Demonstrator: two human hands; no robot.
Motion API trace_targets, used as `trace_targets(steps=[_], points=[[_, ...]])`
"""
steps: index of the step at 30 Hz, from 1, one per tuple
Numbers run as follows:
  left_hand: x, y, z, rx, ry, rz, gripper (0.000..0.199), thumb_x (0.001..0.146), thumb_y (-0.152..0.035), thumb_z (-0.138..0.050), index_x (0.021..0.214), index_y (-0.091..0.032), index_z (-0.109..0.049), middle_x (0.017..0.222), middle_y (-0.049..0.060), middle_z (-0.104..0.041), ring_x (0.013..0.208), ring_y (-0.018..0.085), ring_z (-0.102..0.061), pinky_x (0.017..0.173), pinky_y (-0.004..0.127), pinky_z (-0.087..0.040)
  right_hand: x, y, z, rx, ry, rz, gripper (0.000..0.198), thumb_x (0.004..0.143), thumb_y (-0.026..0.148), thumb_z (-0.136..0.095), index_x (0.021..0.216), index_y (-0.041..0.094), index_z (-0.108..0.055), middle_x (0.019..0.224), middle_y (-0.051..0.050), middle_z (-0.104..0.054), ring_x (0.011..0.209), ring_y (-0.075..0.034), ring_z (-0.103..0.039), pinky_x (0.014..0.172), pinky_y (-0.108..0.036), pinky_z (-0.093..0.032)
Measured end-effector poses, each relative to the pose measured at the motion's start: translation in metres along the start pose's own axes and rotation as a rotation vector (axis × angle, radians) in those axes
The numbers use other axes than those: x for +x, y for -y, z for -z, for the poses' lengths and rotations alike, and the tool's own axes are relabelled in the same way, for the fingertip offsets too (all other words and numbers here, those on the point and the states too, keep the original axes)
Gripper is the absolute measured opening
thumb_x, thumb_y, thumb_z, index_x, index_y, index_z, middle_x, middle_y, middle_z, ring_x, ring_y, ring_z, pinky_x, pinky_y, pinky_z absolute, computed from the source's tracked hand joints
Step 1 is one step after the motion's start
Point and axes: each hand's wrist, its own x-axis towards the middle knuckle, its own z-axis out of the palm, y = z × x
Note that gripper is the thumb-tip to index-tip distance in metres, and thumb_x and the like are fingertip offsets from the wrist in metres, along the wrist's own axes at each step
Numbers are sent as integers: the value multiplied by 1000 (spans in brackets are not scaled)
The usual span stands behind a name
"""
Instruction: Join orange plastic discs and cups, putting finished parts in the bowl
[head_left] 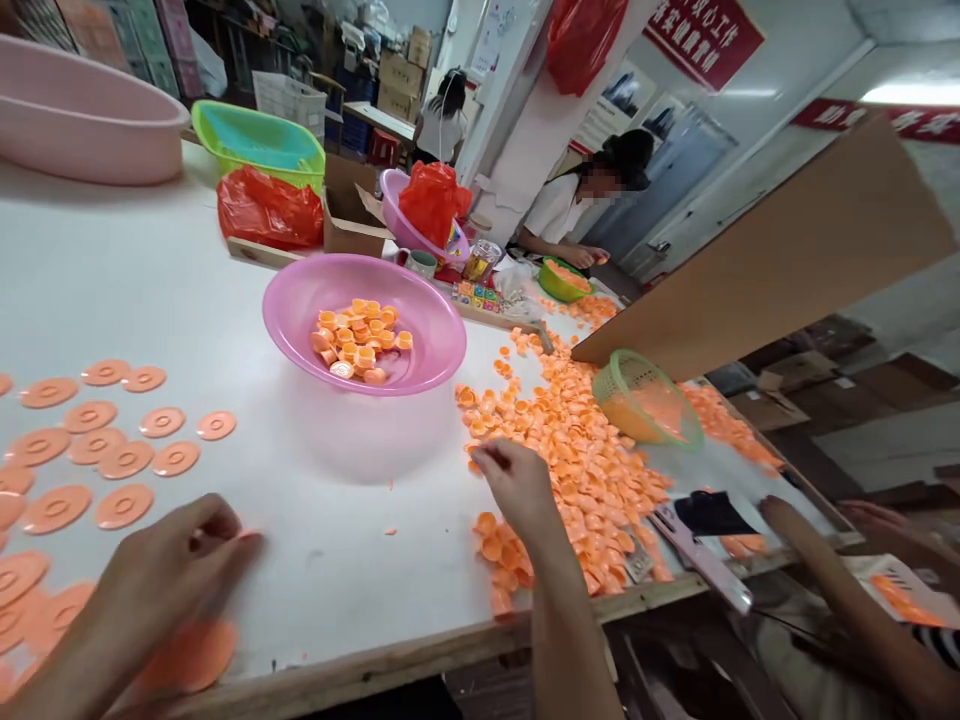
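Observation:
My left hand [169, 565] is over the near left of the white table, thumb and fingers pinched together. A bit of orange shows at its blurred fingertips, too unclear to name. Beneath it lies a blurred orange disc [191, 655]; several flat round orange discs [124, 460] spread to its left. My right hand [521, 490] is at the left edge of a heap of small orange caps [570, 440], its thumb and forefinger closed on a small orange cap [473, 460]. Between and beyond my hands stands a pink basin [292, 325] with orange caps [360, 340] inside.
A green mesh basket [619, 385] lies tipped on the heap beside a cardboard sheet [780, 240]. Another person's arm [817, 560] reaches in at right near a pink-handled tool [705, 565]. A person [562, 210] works at the far end. Tubs and red bags line the back.

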Motion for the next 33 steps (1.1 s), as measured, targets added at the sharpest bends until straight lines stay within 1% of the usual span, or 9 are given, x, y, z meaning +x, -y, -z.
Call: trace_targets(steps=[5,8,11,13,17,20,24,29,33], points=[[-15,-60,-44,-490,324,38,39,68,-56,-72,71,-20,-56,66,0,-67,67,19,-63,60,26,-47,-63,-51,-4,-307,96,-139,21,82,18,-55,96,16,-71,94,-10,-68,86,-23,-65,77,-32,-47],[-22,-67,-59,-701,415,169,42,65,-50,-78,90,-18,-66,72,3,-71,74,22,-68,65,30,-55,-62,-54,-19,-328,90,-151,29,81,10,-49,99,15,-72,95,-11,-68,87,-22,-65,78,-31,-47],[-26,-63,-64,-819,407,259,44,65,-45,-80,96,-15,-72,81,5,-72,78,20,-69,73,31,-58,-54,-44,-30,-341,119,-131,29,75,4,-48,84,15,-73,85,-10,-69,83,-23,-65,75,-31,-46],[-27,-59,-65,-880,397,307,42,65,-43,-81,96,-15,-74,86,5,-72,81,19,-69,79,31,-59,-53,-28,-37,-256,127,-93,27,74,4,-48,75,16,-72,81,-9,-69,80,-23,-65,72,-31,-46],[-31,-55,-69,-969,363,328,45,65,-45,-81,98,-15,-75,101,9,-74,93,23,-70,86,32,-58,-69,15,-59,233,219,-16,18,78,11,-53,78,20,-69,75,-2,-69,73,-18,-64,66,-26,-47],[-37,-55,-71,-994,361,246,48,69,-49,-79,103,-15,-75,107,10,-75,106,26,-67,95,34,-55,-84,37,-78,443,323,-71,8,78,17,-59,72,20,-63,60,3,-61,55,-13,-58,54,-23,-44],[-45,-52,-73,-912,256,88,51,66,-44,-82,109,-19,-73,109,8,-75,108,28,-67,95,35,-56,-93,43,-91,578,305,-131,10,81,21,-60,71,19,-61,56,5,-57,48,-11,-52,47,-21,-41],[-53,-46,-70,-764,114,-114,39,78,-42,-72,111,-21,-71,106,7,-76,102,24,-70,87,30,-58,-98,44,-96,622,246,32,4,84,21,-58,83,19,-62,68,2,-62,59,-12,-57,55,-22,-47],[-59,-46,-69,-622,38,-331,30,90,-35,-59,116,-23,-68,117,7,-72,104,21,-69,92,28,-56,-101,52,-101,587,159,218,25,83,13,-54,104,22,-63,88,-2,-66,74,-14,-63,64,-24,-52]])
